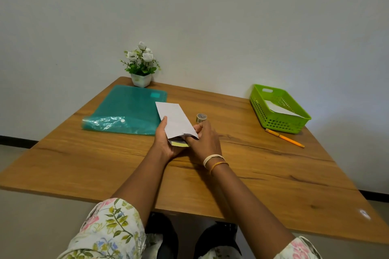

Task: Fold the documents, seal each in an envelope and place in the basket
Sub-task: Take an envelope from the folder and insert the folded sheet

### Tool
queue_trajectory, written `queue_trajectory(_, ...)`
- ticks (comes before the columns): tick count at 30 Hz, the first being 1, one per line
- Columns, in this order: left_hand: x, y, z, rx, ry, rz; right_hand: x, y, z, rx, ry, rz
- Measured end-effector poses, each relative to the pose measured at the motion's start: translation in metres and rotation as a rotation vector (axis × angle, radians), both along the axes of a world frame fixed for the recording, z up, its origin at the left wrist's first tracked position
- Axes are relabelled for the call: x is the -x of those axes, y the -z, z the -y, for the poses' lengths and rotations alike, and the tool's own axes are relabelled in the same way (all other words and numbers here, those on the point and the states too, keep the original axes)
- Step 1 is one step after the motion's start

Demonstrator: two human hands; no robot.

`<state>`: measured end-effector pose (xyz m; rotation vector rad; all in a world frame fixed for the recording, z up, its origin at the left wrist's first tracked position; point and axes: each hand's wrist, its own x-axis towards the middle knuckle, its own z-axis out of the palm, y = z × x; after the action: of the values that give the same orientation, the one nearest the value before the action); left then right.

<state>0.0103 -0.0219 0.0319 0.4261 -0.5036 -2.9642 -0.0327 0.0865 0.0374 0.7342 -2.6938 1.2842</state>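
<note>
While the folded document (179,143) is only partly inside the white envelope (173,119), as seen in the head view, the step in hand is judged to be the insertion. It would be done well if the mouth were kept spread and the paper slid straight along the envelope's length, so that no corner is caught on the flap; the yellow edge showing at the opening should be pushed fully in before any sealing is tried. The envelope is held above the wooden table (273,174), tilted away from the person, its far end over the edge of the teal folder (126,109).

The left hand (164,141) is curled round the envelope's near end, thumb laid on its upper face. The right hand (205,141) is closed on the other side of the opening, fingertips tucked at the mouth where the document enters. A roll of tape (201,117) stands just beyond the right hand. The green basket (261,109), well apart at the right, already holds a white envelope, and a pencil (284,137) lies beside it.
</note>
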Motion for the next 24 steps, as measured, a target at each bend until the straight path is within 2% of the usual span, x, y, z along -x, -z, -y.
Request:
queue_trajectory(3,-0.001,-0.004,-0.002,0.064,0.02,0.019,0.003,0.007,-0.002,0.138,0.027,0.109)
queue_trajectory(9,-0.004,-0.005,-0.007,0.25,0.146,0.019,0.012,0.009,-0.012,0.28,0.155,0.319)
queue_trajectory(11,0.001,0.002,-0.004,0.251,0.109,0.033,0.017,0.007,-0.016,0.377,0.12,0.503)
queue_trajectory(14,0.008,0.01,-0.005,0.271,0.013,0.049,0.018,-0.001,-0.026,0.741,-0.028,1.002)
queue_trajectory(16,0.009,0.009,-0.01,0.369,-0.037,0.074,0.019,-0.002,-0.033,0.867,-0.059,1.15)
queue_trajectory(18,0.009,0.01,-0.015,0.46,-0.09,0.103,0.02,-0.004,-0.036,0.799,0.004,1.079)
queue_trajectory(20,0.011,0.012,-0.016,0.457,-0.141,0.11,0.028,-0.003,-0.038,0.633,0.113,0.95)
queue_trajectory(22,0.013,0.011,-0.018,0.438,-0.203,0.123,0.042,0.001,-0.044,0.373,0.193,0.802)
queue_trajectory(24,0.016,0.013,-0.02,0.584,-0.315,0.218,0.064,0.007,-0.055,0.105,0.254,0.574)
